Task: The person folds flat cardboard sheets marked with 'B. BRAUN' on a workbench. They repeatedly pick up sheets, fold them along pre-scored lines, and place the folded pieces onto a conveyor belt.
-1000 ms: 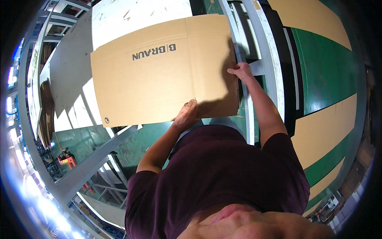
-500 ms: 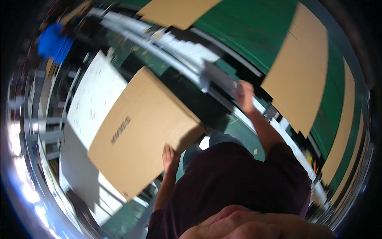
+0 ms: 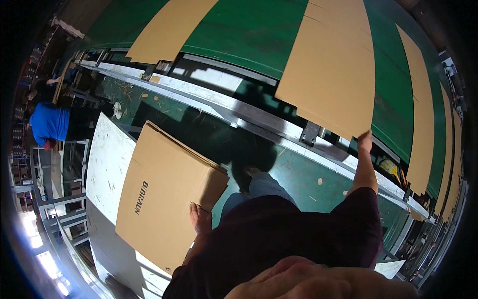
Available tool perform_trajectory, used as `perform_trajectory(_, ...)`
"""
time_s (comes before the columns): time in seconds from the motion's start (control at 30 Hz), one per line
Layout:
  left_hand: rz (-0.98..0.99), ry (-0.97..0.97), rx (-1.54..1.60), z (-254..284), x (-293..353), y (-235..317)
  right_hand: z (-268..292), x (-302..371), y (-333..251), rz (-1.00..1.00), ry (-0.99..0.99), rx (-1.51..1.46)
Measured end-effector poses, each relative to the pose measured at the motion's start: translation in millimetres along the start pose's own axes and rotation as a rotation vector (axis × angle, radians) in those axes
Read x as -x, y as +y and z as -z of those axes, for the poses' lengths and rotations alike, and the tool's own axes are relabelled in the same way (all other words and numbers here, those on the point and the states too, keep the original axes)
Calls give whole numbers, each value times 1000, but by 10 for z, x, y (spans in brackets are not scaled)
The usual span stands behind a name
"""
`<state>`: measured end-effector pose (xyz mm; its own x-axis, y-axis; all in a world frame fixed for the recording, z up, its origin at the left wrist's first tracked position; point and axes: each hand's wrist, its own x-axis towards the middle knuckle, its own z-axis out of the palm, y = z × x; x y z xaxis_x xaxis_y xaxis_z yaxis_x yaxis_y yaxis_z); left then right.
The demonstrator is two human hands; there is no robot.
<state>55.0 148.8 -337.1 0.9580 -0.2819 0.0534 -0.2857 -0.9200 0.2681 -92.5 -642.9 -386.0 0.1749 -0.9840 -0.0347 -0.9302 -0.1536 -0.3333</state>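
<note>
A stack of flat brown cardboard sheets, dark print on its top sheet, lies at my left. My left hand rests on the stack's near right edge, its fingers lying on the top sheet. To the right, my right arm reaches out to a long cardboard sheet lying across a green conveyor belt. My right hand has its fingers closed at the near corner of that sheet; the fingertips are partly hidden.
The stack lies on a white board. A pale metal rail runs along the belt's near side. More cardboard sheets lie across the belt. A person in a blue top bends at the far left. Cardboard scraps litter the green floor.
My right hand has moved from beside the rail to the sheet's corner on the belt. My left hand stays at the stack's edge. The whole view has turned.
</note>
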Motion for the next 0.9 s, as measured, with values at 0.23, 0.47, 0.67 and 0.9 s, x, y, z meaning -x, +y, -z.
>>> perform_trajectory(0.23, 7, -47, 39, 149, -78, 97, 721, 668, -1613, 896, 401, -114)
perform_trajectory(0.47, -56, -23, 24, 160, -51, 86, 2588, 2840, -3577, 1464, 421, -525)
perform_trajectory(0.67, -10, 3, -12, 43, 47, -11, 3586, 2436, -4560, 1171, 589, -1485)
perform_trajectory(0.9, -12, -25, 6, 128, -49, 75, 643, 895, -4725, 796, 224, -806)
